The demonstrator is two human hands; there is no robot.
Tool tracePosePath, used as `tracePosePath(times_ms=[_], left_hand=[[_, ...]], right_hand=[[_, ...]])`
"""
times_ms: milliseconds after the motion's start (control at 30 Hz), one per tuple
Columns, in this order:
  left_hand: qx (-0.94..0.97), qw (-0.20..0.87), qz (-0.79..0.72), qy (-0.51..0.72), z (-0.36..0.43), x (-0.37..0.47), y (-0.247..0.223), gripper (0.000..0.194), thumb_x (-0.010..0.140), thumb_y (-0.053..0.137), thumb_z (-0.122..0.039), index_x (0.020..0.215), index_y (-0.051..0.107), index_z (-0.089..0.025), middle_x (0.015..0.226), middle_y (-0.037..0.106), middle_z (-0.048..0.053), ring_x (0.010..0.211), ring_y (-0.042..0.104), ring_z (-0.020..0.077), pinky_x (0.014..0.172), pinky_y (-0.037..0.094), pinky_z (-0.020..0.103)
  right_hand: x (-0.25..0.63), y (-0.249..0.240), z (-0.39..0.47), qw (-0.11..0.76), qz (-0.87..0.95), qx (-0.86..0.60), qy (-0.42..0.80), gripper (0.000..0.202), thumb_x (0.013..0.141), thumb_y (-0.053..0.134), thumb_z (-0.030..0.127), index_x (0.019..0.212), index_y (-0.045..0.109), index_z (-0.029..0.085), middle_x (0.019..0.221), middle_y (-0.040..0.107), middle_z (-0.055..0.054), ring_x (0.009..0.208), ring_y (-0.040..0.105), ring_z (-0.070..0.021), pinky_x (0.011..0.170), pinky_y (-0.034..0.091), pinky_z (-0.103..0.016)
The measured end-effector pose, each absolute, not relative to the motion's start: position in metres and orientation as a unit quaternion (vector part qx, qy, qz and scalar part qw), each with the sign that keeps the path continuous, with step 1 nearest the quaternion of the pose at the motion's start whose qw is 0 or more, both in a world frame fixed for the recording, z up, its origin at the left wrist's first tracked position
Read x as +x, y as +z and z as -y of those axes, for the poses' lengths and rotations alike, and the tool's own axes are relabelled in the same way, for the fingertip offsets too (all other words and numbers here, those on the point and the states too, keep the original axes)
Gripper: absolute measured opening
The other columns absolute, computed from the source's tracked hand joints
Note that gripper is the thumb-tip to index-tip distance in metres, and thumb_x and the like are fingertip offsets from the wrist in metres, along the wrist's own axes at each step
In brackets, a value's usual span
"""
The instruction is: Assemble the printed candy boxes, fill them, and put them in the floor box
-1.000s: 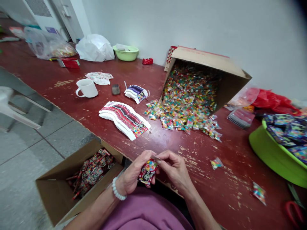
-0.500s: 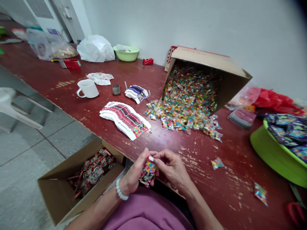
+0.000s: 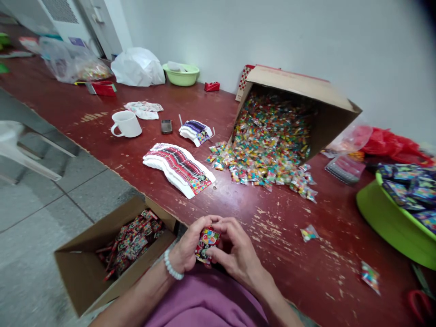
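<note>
A small red printed candy box (image 3: 206,244) is held upright between both hands, just off the table's front edge. My left hand (image 3: 188,243) wraps it from the left side, below a pale bead bracelet. My right hand (image 3: 235,250) closes round its right side, thumb across the front and fingers over the top. The top flap is hidden behind the fingers. Beyond the hands lies a fanned stack of flat red-and-white candy cartons (image 3: 179,168). Small clear candy packets (image 3: 269,168) spill from a tipped cardboard box (image 3: 293,79).
An open carton (image 3: 73,272) with many red candy boxes stands low at left. A white mug (image 3: 128,124) and a smaller purple carton stack (image 3: 195,131) sit on the table (image 3: 252,213). At right are a green basin (image 3: 378,227), scissors (image 3: 420,302) and two loose packets.
My right hand has moved from pinching the white top flap to wrapping the box's side and top. The white flap no longer shows. The view has shifted slightly.
</note>
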State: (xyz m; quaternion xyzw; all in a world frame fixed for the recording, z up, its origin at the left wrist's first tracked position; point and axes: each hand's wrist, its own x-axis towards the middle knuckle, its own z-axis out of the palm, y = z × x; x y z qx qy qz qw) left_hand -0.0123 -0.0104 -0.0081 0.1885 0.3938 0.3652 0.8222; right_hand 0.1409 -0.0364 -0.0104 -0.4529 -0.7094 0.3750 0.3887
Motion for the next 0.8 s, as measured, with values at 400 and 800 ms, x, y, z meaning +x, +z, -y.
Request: tracePosePath(times_ms=[400, 800], left_hand=[[0.171, 0.702, -0.477, 0.5, 0.014, -0.07, -0.021, 0.032, 0.08, 0.067, -0.033, 0.107, 0.065, -0.018, 0.092, 0.073, 0.003, 0.077, 0.069, 0.0185, 0.07, 0.055, 0.027], [0.338, 0.36, -0.778, 0.388, 0.023, -0.219, -0.062, 0.06, 0.08, 0.055, -0.061, 0.126, 0.058, -0.022, 0.129, 0.063, 0.011, 0.123, 0.055, 0.0332, 0.105, 0.042, 0.048]], right_hand=[[0.073, -0.021, 0.002, 0.291, 0.825, -0.389, 0.289, 0.078, 0.055, 0.083, 0.042, 0.122, 0.048, 0.021, 0.124, 0.057, -0.011, 0.11, 0.054, -0.0297, 0.09, 0.045, -0.042], [0.101, -0.057, -0.13, 0.353, 0.657, -0.637, 0.195, 0.049, 0.071, 0.078, 0.043, 0.111, 0.063, 0.019, 0.12, 0.057, -0.015, 0.116, 0.047, -0.0354, 0.095, 0.037, -0.051]])
